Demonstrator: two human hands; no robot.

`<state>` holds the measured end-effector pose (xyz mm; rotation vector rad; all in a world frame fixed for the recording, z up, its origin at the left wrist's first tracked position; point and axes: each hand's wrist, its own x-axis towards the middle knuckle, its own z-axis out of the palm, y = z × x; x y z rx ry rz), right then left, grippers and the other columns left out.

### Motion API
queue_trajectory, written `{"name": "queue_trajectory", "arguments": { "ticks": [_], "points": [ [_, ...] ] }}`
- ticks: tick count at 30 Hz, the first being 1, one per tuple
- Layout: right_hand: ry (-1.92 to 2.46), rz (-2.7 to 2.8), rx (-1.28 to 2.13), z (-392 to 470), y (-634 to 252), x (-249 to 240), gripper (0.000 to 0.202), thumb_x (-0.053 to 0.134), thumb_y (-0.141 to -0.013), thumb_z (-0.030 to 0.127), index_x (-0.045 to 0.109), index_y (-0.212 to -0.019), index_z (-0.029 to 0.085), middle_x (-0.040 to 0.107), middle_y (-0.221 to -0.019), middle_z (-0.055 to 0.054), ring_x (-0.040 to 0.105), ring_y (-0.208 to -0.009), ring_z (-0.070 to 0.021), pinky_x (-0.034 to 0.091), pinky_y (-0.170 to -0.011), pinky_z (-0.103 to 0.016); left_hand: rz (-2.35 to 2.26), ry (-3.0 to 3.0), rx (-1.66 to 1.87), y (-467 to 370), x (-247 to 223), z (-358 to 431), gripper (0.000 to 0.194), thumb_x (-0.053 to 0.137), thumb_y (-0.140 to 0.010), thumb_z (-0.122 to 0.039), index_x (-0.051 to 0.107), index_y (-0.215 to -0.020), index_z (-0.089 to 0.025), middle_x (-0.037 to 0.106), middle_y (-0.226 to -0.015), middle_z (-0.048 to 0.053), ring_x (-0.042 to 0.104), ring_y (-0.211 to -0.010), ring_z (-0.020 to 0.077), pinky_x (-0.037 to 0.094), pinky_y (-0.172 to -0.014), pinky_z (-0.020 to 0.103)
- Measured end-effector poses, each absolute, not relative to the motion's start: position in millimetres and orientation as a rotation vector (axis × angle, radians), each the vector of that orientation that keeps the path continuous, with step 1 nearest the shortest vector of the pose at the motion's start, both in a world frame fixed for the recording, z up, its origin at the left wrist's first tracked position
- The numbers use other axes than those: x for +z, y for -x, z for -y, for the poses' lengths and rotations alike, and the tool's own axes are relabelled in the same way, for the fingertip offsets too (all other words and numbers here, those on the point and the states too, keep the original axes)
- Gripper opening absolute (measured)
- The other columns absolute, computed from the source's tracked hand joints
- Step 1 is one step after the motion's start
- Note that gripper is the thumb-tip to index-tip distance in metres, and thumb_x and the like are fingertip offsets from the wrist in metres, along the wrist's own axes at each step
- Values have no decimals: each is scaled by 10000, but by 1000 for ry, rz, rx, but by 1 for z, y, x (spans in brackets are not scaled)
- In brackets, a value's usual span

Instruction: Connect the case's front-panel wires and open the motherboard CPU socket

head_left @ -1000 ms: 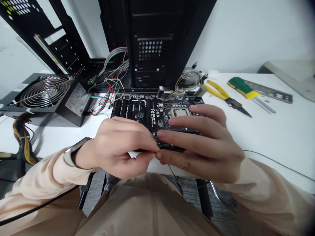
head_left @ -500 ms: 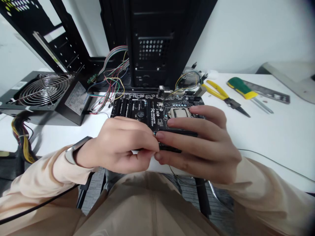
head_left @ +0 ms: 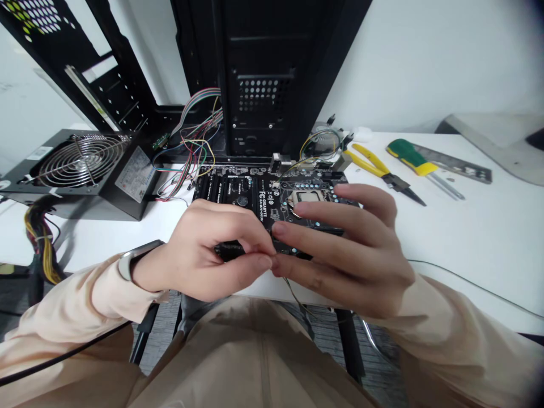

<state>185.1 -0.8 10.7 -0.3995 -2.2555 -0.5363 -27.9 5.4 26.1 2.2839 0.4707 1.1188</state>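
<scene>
Thumb and index finger of my left hand [head_left: 216, 246] are pinched together at the front edge of a black Gigabyte motherboard [head_left: 266, 198]; what lies between them is too small to make out. Against that pinch rests the index fingertip of my right hand [head_left: 352, 255]. Its other fingers spread over the board beside the CPU socket [head_left: 310, 196], and its thumb is hidden. From under the right index finger a thin wire [head_left: 293, 293] hangs down past the table edge. Both hands cover much of the board's front part.
Behind the board stands a black computer case [head_left: 272, 51] with loose coloured wires [head_left: 199, 141]. A power supply [head_left: 93, 170] sits at the left. Yellow-handled pliers [head_left: 385, 173], a green screwdriver [head_left: 412, 158] and a metal strip [head_left: 454, 161] lie on the white table [head_left: 480, 243] at the right.
My left thumb has straightened, and a gap has opened between it and the curled index finger behind the pinch. The hands stay together at the board's front edge. The view has shifted slightly.
</scene>
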Motion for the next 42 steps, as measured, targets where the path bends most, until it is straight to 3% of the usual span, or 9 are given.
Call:
{"name": "queue_trajectory", "arguments": {
  "ticks": [4, 8, 12, 15, 18, 21, 24, 42],
  "points": [
    [431, 2268, -605, 0, -186, 11, 224, 646, -834, 273, 648, -1041, 357, 703, -976, 71, 592, -1013, -138, 422, -968, -380, -506, -2160, 1105, 25, 26, -5, 128, 562, -784, -96, 626, -737, -197, 673, -624, 6, 615, -536, 112, 480, -500, 180],
    [478, 2179, -645, 1, -178, 7, 278, 607, -859, 325, 607, -1131, 382, 687, -1063, 52, 580, -1035, -131, 433, -969, -357, -625, -1952, 1108, 23, 28, 3, 156, 535, -860, -191, 632, -739, -193, 675, -638, 17, 624, -554, 126, 498, -506, 197],
    [666, 2111, -686, 16, -161, 9, 474, 405, -930, 512, 402, -1376, 353, 599, -1269, -49, 518, -1198, -203, 381, -1026, -465, -629, -1698, 1238, 22, 34, 24, 188, 531, -914, -280, 702, -964, -217, 733, -872, 63, 696, -765, 169, 575, -654, 239],
    [867, 2117, -762, 38, -150, 16, 535, 403, -937, 478, 319, -1433, 294, 528, -1362, -108, 450, -1294, -254, 303, -1071, -536, -525, -1469, 1344, 18, 36, 44, 200, 577, -903, -297, 704, -1053, -260, 743, -979, 48, 709, -901, 190, 595, -771, 271],
    [988, 2083, -835, 58, -143, 25, 544, 463, -925, 403, 328, -1418, 218, 507, -1380, -161, 437, -1312, -291, 273, -1074, -576, -477, -1310, 1403, 7, 38, 58, 194, 658, -855, -264, 714, -1041, -275, 750, -1003, 18, 711, -936, 177, 589, -822, 244],
    [1044, 2085, -870, 69, -135, 33, 484, 494, -908, 324, 404, -1345, 136, 532, -1351, -194, 478, -1276, -313, 265, -1075, -587, -527, -1191, 1479, -3, 44, 63, 188, 693, -822, -186, 727, -981, -280, 764, -930, -2, 731, -842, 158, 608, -736, 202],
    [1088, 2069, -896, 72, -127, 40, 403, 498, -894, 269, 475, -1254, 87, 577, -1291, -214, 537, -1211, -320, 274, -1068, -589, -561, -1161, 1525, -7, 53, 62, 147, 707, -812, -212, 735, -949, -259, 767, -897, 10, 736, -802, 169, 621, -705, 214],
    [1122, 2042, -915, 67, -117, 39, 379, 491, -876, 261, 495, -1194, 54, 627, -1212, -216, 570, -1159, -305, 330, -1051, -553, -573, -1163, 1528, -4, 60, 57, 132, 683, -828, -167, 740, -911, -252, 768, -869, -14, 734, -797, 132, 604, -743, 174]
  ]
}}
